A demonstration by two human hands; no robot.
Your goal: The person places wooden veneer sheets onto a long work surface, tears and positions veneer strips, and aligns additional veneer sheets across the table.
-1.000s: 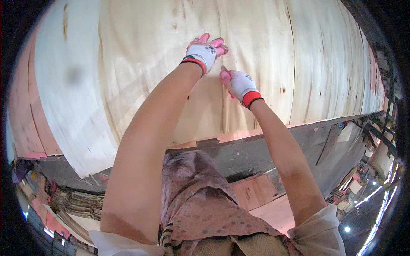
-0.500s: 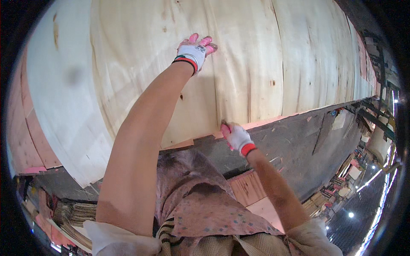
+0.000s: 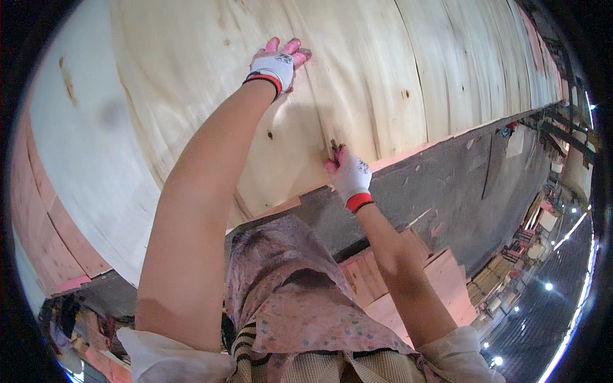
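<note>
A broad layer of pale wood veneer sheets (image 3: 377, 83) lies before me, with seams running away from me. My left hand (image 3: 278, 64), in a white glove with pink, dirty fingers, rests on it with fingers spread. My right hand (image 3: 348, 169), gloved the same way, is at a seam just inside the near edge. Its fingers are curled in, with a dark tip pointing forward along the seam. Whatever they may pinch is too small to make out.
Pink-faced sheets (image 3: 54, 223) show at the left and along the near edge. Below that edge is a dark grey surface (image 3: 460, 185). Pink boards (image 3: 415, 287) lie beneath my right forearm. A stained, patterned apron (image 3: 319, 313) covers my front. Stacked material stands farther right.
My right hand has moved forward from the veneer's near edge onto the sheet along the seam. My left hand stays spread on the veneer. The view has shifted slightly.
</note>
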